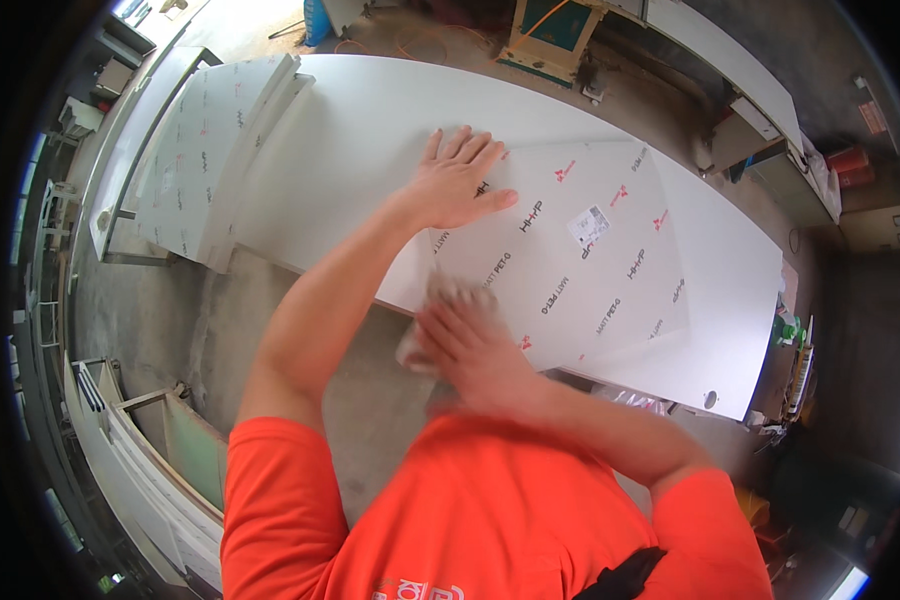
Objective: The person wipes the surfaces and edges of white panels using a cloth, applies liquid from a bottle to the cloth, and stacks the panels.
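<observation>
A flat panel (580, 275) covered in printed protective film, with a small white label (590, 226) on it, lies on the white worktop (360, 110). My left hand (462, 185) rests on the panel's far left corner, fingers spread and holding nothing. At the near left edge of the panel, my right hand (475, 345) presses on a pale, crumpled cloth (462, 294). Motion blurs this hand and the cloth. The cloth bulges out past the fingers, over the worktop's near edge.
Stacked film-covered panels (195, 150) stand at the worktop's left end. An open wooden frame (175, 440) leans among boards at lower left. Bottles and tubes (795, 350) crowd the right end, near a round hole (711, 399) in the worktop. A green-topped stand (548, 40) is beyond.
</observation>
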`<state>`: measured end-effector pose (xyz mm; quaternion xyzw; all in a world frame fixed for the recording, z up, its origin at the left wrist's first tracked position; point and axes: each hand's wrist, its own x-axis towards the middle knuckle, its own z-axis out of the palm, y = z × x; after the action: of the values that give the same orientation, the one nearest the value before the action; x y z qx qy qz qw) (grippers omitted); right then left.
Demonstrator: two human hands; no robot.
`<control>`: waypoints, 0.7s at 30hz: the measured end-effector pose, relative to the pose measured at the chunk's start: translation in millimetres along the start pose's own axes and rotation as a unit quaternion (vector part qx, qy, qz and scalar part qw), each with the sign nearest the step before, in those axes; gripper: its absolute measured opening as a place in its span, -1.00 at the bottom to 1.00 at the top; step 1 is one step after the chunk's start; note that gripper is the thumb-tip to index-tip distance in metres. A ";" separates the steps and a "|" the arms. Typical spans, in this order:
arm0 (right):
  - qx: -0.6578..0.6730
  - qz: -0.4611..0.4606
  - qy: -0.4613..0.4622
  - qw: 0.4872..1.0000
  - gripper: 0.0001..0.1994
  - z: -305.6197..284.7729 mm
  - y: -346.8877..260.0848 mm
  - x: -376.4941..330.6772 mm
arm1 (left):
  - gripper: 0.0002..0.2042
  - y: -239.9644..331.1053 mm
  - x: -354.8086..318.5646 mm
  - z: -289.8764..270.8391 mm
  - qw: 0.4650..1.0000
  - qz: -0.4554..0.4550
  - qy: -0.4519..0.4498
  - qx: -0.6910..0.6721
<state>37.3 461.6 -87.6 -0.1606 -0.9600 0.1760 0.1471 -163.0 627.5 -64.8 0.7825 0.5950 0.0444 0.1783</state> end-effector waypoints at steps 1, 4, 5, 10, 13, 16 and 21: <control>0.038 0.001 -0.031 0.999 -0.13 -12.1 -7.5 -23.9 | -0.19 0.7 -2.7 1.7 1.000 -0.001 0.009 0.005; 0.019 0.067 -0.114 0.991 -0.09 -42.6 -1.8 -98.3 | -0.19 1.8 -9.5 15.5 0.998 0.001 0.060 0.012; -0.004 0.098 -0.061 0.993 -0.05 -39.7 12.7 -130.0 | -0.20 1.5 -9.9 17.6 0.997 0.005 0.081 0.014; -0.153 0.326 0.082 0.929 0.13 -83.6 91.8 -202.5 | -0.22 1.7 -10.7 18.2 0.995 0.003 0.099 0.017; -0.189 0.269 0.129 0.935 0.13 -62.5 65.6 -168.0 | -0.22 5.5 -7.8 12.7 0.995 -0.008 0.099 0.006; -0.062 0.214 0.006 0.975 0.09 -57.1 8.2 -138.0 | -0.22 12.3 -18.6 9.1 0.995 -0.011 0.096 0.000; -0.138 0.424 0.081 0.891 0.04 -90.9 78.1 -199.5 | -0.21 11.1 -36.6 13.1 0.994 -0.010 0.105 0.006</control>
<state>268.7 485.5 -81.4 -0.5850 -0.7999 0.0740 0.1117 -159.7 587.4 -68.0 0.7685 0.6186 0.1204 0.1106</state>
